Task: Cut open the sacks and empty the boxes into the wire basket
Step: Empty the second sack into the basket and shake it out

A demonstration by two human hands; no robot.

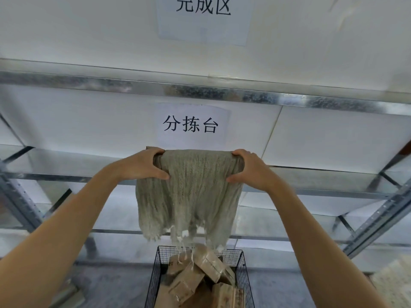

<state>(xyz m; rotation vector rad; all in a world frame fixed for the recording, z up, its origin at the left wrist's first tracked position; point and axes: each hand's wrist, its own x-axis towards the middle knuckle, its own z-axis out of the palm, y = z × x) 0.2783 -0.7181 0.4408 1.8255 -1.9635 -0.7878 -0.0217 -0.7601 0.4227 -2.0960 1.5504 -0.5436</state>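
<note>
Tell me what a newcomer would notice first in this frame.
Dead centre, the left hand and right hand grip the top of a limp grey-green sack, held up with its frayed open end hanging down. Directly below, at the bottom edge, a black wire basket is piled with brown cardboard boxes. Behind the sack, a paper sign with Chinese characters sits between the metal shelves.

This is a warehouse sorting station. Bare galvanised steel racking (pixel 133 85) runs along the white wall. A white paper sign reading 分拣台 (pixel 191 125) and a second paper sign reading 完成区 (pixel 203 16) mark its bays, and a black wire basket (pixel 153 283) of taped brown cardboard boxes (pixel 209 263) stands on the grey concrete floor (pixel 111 283).
</note>
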